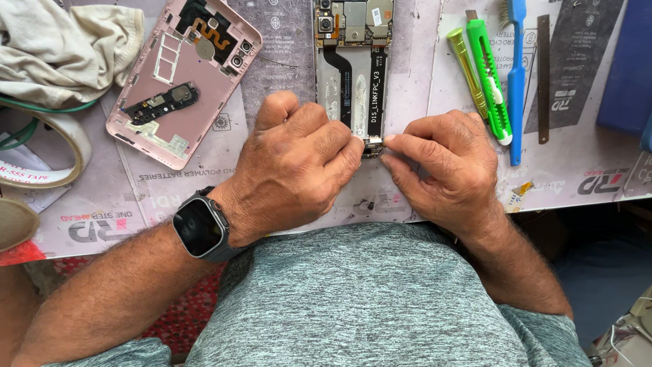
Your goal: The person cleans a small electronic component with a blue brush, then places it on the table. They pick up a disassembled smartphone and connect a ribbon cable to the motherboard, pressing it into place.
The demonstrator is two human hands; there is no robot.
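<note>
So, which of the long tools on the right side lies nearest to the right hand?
The bright green utility knife. Its lower end lies just beside the right hand, while the yellow-green screwdriver, blue brush and dark metal strip lie farther off.

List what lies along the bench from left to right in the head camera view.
Roll of tape → pink phone back cover → left hand → opened phone → right hand → green utility knife → blue brush → thin metal strip.
</note>
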